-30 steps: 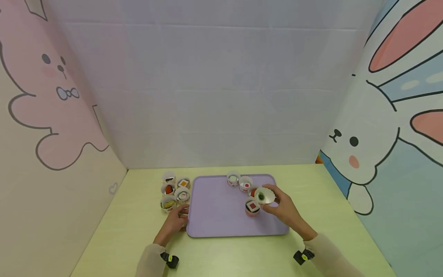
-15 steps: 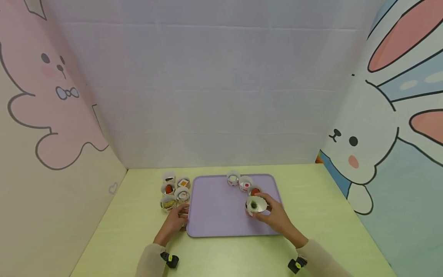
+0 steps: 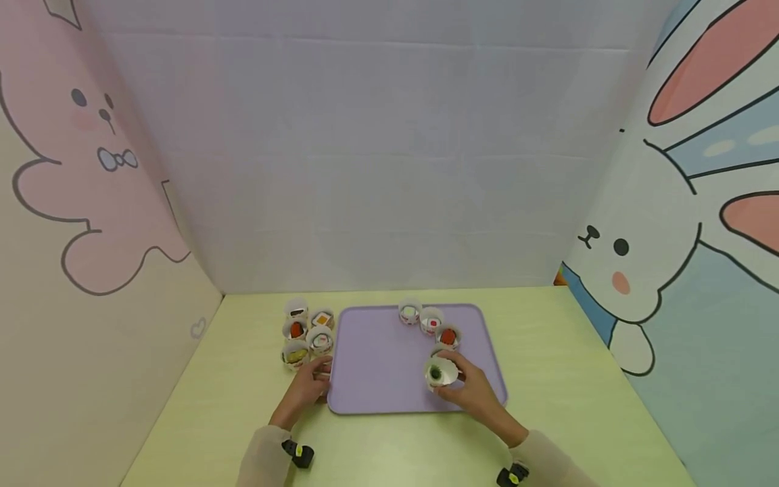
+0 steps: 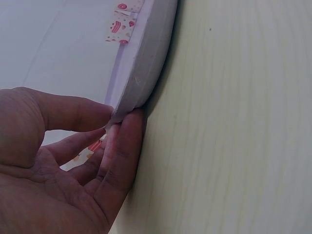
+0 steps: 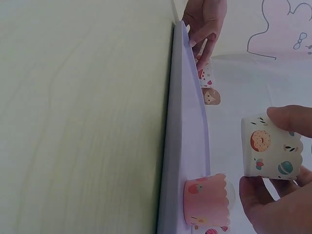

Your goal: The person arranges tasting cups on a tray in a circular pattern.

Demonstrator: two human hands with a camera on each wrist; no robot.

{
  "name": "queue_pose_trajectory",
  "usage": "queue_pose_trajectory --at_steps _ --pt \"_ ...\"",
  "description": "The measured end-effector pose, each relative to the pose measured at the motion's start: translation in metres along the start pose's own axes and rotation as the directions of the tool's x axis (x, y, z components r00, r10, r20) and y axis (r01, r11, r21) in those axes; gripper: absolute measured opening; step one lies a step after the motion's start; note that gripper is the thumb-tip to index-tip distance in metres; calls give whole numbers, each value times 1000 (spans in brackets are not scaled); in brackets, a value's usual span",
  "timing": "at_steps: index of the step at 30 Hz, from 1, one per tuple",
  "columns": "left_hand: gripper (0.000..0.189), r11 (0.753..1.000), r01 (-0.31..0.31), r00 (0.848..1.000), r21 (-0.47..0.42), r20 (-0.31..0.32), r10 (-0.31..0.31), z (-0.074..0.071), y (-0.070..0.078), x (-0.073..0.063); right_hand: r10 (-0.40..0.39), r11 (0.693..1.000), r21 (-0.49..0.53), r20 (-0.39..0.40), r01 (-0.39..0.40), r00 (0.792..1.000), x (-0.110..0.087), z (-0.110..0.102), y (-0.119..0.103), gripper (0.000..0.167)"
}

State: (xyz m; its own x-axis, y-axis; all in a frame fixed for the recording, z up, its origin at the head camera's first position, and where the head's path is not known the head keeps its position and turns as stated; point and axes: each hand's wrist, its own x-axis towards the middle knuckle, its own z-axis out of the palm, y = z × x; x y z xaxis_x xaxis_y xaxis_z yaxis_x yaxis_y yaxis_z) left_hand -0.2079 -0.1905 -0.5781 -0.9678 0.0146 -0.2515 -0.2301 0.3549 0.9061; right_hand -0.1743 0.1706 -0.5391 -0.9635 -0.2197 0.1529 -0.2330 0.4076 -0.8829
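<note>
My left hand pinches the left rim of the lilac tray, thumb on top and a finger underneath in the left wrist view. With thumb and fingers my right hand grips a white paper baking cup printed with a doughnut. Something small and green shows inside this cup in the head view. It is above the right half of the tray, tilted. A pink paper cup stands on the tray close by, mostly hidden in the head view. Behind it are cups with orange-red, red and pale green contents.
Several filled paper cups cluster on the pale yellow table, left of the tray and just beyond my left hand. A white cloth wall closes off the back, with cartoon-printed panels at both sides.
My right hand has carried the white cup left and toward the tray's front edge, uncovering the orange-red cup and then covering most of the pink one. The left hand stays at the tray's rim.
</note>
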Motion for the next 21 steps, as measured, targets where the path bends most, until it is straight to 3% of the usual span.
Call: queue_pose_trajectory --at_steps 7,14,21 --pt "58 1000 7 1000 -2 -2 -7 1 0 0 7 1000 -21 36 -7 999 -5 11 3 64" --pt "58 1000 -3 1000 1 -4 3 0 -1 2 -13 998 -54 21 14 1000 -6 21 9 63" --pt "58 1000 12 1000 7 -1 -12 0 -3 5 25 995 -99 26 -23 999 -6 26 15 65"
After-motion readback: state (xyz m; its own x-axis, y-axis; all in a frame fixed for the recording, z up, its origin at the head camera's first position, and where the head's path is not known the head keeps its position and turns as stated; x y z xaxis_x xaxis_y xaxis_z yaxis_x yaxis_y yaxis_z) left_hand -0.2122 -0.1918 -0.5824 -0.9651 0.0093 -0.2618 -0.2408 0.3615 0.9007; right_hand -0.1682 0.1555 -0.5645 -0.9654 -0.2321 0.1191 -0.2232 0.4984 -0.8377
